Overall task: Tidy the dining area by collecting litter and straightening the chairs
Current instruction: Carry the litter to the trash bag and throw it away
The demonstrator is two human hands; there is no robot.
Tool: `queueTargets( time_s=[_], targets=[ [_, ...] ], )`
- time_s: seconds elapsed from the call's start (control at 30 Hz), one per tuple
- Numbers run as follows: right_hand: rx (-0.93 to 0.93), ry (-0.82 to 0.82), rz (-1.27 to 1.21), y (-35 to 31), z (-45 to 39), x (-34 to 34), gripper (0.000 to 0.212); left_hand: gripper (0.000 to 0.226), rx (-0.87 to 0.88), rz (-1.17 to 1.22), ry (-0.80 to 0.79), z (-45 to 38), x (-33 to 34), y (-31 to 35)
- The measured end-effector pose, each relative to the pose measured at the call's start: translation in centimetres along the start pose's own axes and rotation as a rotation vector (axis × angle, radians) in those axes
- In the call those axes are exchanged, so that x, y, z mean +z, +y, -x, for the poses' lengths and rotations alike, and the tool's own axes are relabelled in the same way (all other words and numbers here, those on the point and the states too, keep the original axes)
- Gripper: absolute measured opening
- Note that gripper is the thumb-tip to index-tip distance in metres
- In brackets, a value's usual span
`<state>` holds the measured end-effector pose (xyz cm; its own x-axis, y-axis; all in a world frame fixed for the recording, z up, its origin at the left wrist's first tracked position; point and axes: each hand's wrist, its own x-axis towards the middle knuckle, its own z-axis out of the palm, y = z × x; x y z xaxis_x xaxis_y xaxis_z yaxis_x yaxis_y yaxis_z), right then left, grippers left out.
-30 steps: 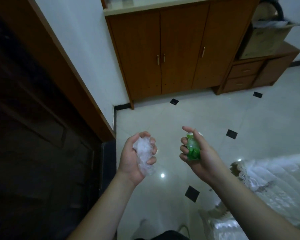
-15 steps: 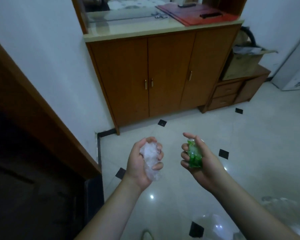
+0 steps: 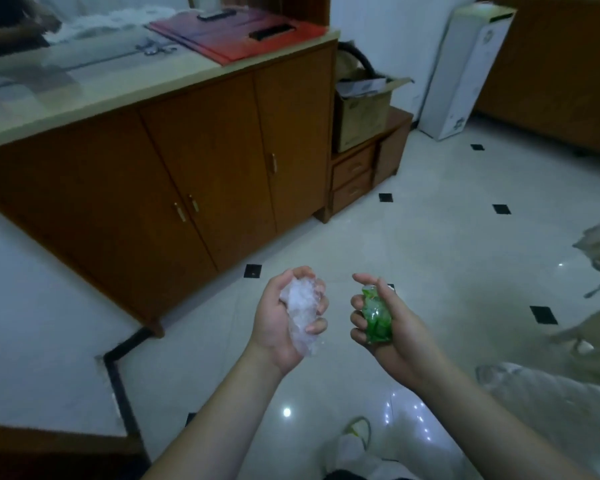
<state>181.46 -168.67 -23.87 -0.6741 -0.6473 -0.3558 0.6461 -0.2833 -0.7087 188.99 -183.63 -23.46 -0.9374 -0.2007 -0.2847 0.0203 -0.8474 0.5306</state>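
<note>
Spreading across most of the view is the pale tiled floor (image 3: 447, 244), with a wooden cabinet (image 3: 194, 174) standing against the wall and a cardboard box (image 3: 361, 109) on the low drawer unit beside it. No bin or chair is plainly visible, so both pieces of litter are probably being carried until a place to drop them turns up. The left hand (image 3: 284, 323) is cupped palm-up, its fingers curled round a crumpled clear plastic wrapper (image 3: 302, 310) so the light film cannot spring open or fall. The right hand (image 3: 392, 323) is likewise closed around a small green packet (image 3: 376, 315), thumb over its top, held apart from the wrapper at waist height above the floor.
</note>
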Motion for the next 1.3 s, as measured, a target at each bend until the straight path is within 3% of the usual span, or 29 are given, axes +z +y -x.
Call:
queueTargets(
  time_s=[0.47, 1.03, 1.3],
  targets=[
    [-0.142, 0.147, -0.067, -14.6, -12.5, -5.1, 0.028, 0.021, -0.097, -0.024, -0.153, -20.5, 9.3, 2.0],
    [-0.414, 0.392, -0.216, -28.6, -29.2, -12.7, 0.035, 0.026, -0.404, -0.119, -0.378, -49.4, 16.4, 3.1],
    [-0.53, 0.524, -0.291, -34.0, -31.6, -19.6, 0.037, 0.02, -0.584, -0.207, -0.443, -59.1, 22.7, -1.6]
  ],
)
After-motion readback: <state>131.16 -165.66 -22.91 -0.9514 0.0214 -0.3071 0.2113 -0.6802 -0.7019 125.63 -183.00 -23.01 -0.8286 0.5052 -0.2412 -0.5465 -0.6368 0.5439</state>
